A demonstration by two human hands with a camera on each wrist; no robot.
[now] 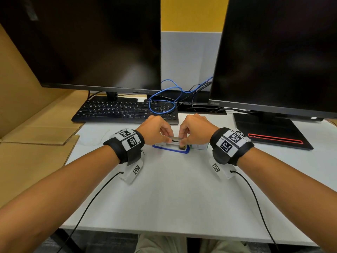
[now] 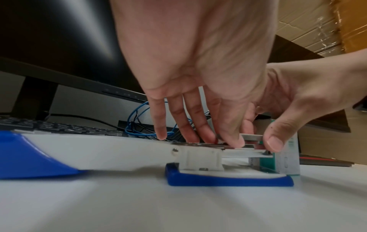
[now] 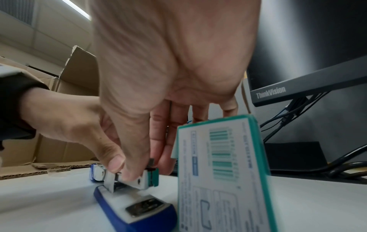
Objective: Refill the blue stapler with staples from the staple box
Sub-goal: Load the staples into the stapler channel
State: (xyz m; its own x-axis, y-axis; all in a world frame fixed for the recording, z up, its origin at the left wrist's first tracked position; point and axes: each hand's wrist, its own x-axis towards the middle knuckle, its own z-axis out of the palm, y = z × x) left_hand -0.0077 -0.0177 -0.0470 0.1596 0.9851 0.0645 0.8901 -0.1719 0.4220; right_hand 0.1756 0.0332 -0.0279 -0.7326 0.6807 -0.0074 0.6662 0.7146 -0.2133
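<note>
I find both my left hand (image 1: pixel 155 129) and right hand (image 1: pixel 196 130) pinching a staple strip (image 1: pixel 173 138) lengthwise over the opened blue stapler (image 1: pixel 171 148) on the worktop (image 1: pixel 173 189), staple box (image 3: pixel 222 172) just right of it.

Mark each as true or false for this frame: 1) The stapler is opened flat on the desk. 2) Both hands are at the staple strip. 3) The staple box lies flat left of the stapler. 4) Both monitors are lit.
1) True: the blue stapler lies opened flat on the white desk.
2) True: the left hand and right hand pinch the staple strip over the magazine.
3) False: the staple box stands upright at the stapler's right end.
4) False: both monitors are dark.
</note>
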